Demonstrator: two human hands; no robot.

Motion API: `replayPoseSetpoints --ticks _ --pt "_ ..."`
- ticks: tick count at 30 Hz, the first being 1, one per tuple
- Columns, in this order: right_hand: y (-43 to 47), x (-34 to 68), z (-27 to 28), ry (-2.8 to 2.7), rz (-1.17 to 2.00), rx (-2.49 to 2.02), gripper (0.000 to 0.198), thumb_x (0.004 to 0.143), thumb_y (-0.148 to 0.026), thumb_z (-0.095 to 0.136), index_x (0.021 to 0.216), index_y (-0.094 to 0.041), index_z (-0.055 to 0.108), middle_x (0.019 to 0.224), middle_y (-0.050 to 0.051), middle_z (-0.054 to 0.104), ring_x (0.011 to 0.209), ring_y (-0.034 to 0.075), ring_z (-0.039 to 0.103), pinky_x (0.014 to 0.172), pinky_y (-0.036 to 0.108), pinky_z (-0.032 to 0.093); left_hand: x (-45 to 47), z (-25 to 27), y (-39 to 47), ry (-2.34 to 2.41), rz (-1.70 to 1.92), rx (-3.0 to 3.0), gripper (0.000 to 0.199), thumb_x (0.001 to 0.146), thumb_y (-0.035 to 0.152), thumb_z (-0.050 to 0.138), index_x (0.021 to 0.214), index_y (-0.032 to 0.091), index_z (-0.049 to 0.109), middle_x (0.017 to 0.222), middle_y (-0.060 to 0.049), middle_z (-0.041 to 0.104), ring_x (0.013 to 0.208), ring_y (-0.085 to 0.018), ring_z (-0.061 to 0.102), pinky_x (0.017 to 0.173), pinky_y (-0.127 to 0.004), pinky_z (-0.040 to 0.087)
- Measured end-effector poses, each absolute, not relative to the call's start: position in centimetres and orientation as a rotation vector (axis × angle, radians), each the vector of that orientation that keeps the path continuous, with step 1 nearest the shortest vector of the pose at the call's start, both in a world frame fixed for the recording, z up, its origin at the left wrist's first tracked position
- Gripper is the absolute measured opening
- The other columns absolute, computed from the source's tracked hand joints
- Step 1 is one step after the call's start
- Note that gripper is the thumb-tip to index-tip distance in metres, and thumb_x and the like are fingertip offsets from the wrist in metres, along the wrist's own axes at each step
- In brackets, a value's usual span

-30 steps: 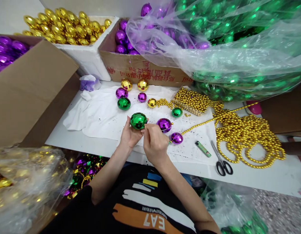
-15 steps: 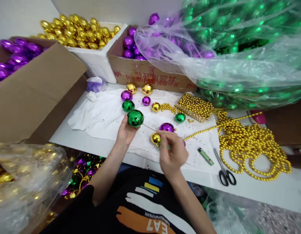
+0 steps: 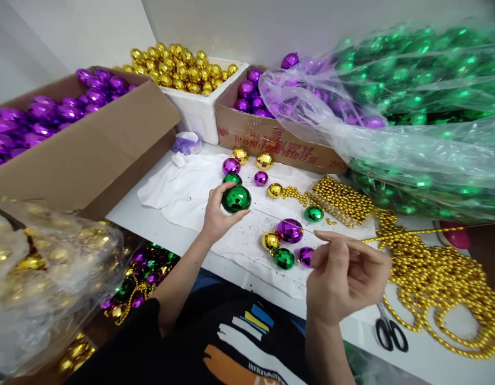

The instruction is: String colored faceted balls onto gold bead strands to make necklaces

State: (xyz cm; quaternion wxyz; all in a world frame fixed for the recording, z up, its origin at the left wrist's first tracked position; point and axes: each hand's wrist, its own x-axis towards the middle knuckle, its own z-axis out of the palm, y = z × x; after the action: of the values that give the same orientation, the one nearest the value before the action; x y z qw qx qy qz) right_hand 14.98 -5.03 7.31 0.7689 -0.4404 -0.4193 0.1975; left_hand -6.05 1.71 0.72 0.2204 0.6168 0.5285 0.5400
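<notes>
My left hand (image 3: 215,216) is closed around a shiny green faceted ball (image 3: 236,199), thumb and fingers on its sides. From the ball's right side a thin string (image 3: 265,213) runs taut to my right hand (image 3: 347,275), whose fingertips pinch its end. Below the string lie a purple ball (image 3: 290,230), a gold ball (image 3: 270,241), a green ball (image 3: 284,259) and a smaller purple ball (image 3: 305,256), partly behind my right hand. Just behind the held ball sits another green ball (image 3: 232,179), beside a purple ball (image 3: 231,166).
A white cloth (image 3: 170,187) covers part of the table. Gold bead strands (image 3: 435,278) and black-handled scissors (image 3: 391,334) lie at right. A clear tray of gold beads (image 3: 341,200) stands behind. Cardboard boxes (image 3: 90,144), a white foam box (image 3: 195,109) and a bag of green balls (image 3: 424,155) line the back.
My right hand has moved right, away from the green ball, and the stretch of string between my hands is longer. The lighter is now out of sight. The whole view has shifted.
</notes>
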Motion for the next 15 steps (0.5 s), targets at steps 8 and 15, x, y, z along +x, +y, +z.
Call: replayPoseSetpoints --ticks 8,15 --pt "-6.6 13.9 6.9 -1.274 0.240 -1.026 0.010 0.088 -0.006 0.061 0.090 -0.015 0.063 0.088 0.007 0.074 0.070 0.017 0.071 0.053 0.028 0.054 -5.0 -0.3 0.7 1.578 1.394 2.100 0.072 0.071 0.038 0.083 0.132 0.022 0.048 0.132 -0.011 0.059 0.121 -0.028 0.051 0.102 -0.044 0.046" --pt "-6.2 13.6 6.2 -1.412 0.159 -1.080 0.015 0.091 -0.009 0.058 0.102 -0.019 0.060 0.092 0.005 0.074 0.080 0.018 0.073 0.065 0.030 0.059 -4.8 -0.7 0.2 1.587 1.328 2.230 0.068 0.075 0.039 0.079 0.132 0.023 0.046 0.134 -0.012 0.058 0.121 -0.029 0.051 0.102 -0.047 0.045"
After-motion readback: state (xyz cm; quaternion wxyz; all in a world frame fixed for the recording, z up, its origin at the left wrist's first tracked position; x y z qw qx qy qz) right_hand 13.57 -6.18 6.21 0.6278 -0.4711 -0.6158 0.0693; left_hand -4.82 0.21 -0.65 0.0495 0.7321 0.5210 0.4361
